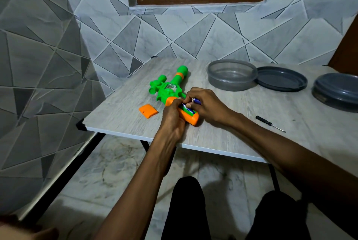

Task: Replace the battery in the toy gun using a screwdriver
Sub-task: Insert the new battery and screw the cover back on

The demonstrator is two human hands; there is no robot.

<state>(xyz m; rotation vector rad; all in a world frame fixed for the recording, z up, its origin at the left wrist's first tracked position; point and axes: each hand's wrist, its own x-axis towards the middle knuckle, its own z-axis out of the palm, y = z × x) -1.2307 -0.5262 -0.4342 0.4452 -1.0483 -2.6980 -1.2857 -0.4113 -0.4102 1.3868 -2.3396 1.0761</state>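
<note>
Against the tiled wall (58, 46), the grey table (242, 139) carried the toy gun (170, 88), its long axis running from muzzle at eleven o'clock to orange grip at five. Both hands sat at that grip end, the left hand (172, 117) gripping it. The screwdriver (269, 123) lay at their four o'clock, the cover (148, 111) at nine. The right hand (207, 106) held a blue battery (196, 101) beside the open bay.

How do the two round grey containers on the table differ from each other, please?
The open container stands uncovered, with its lid lying flat beside it. The closed container has its dark lid on. The open container is fully in view and looks empty, while the closed container is cut off by the picture's right edge and its contents are hidden. Both are round, shallow and grey, and both stand on the table.
</note>
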